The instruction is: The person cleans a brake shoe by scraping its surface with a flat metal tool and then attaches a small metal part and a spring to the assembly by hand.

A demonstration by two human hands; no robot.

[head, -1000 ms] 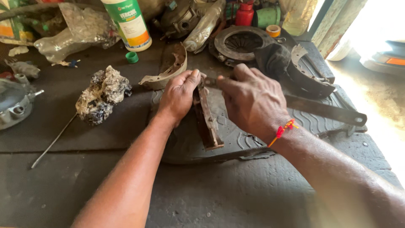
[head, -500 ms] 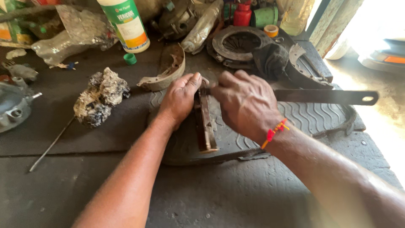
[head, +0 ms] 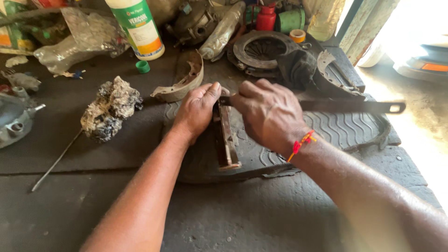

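Dark, grimy tabletop [head: 116,196], with a ribbed rubber mat [head: 345,130] laid over its right half. Your work sits on that mat.

The long flat metal bar [head: 350,106] runs from your right hand [head: 268,114] out to the right, ending in an eyelet. It looks stiff and fairly heavy for its width; it won't flex. Your right hand is closed around its near end, fingers curled over the top.

The rusty brake shoe [head: 226,137] stands on edge on the mat between your hands, its length pointing toward you. Judge it rigid, weighty, rough with rust, so not slippery, though the edges may bite. Your left hand [head: 198,112] is pressed against its far end, fingers together, thumb on top, steadying it. Hold it by the flat web, not the curved face.

A second brake shoe [head: 184,79] lies just beyond your left hand.

Greasy rag wad [head: 109,108] sits well to the left.
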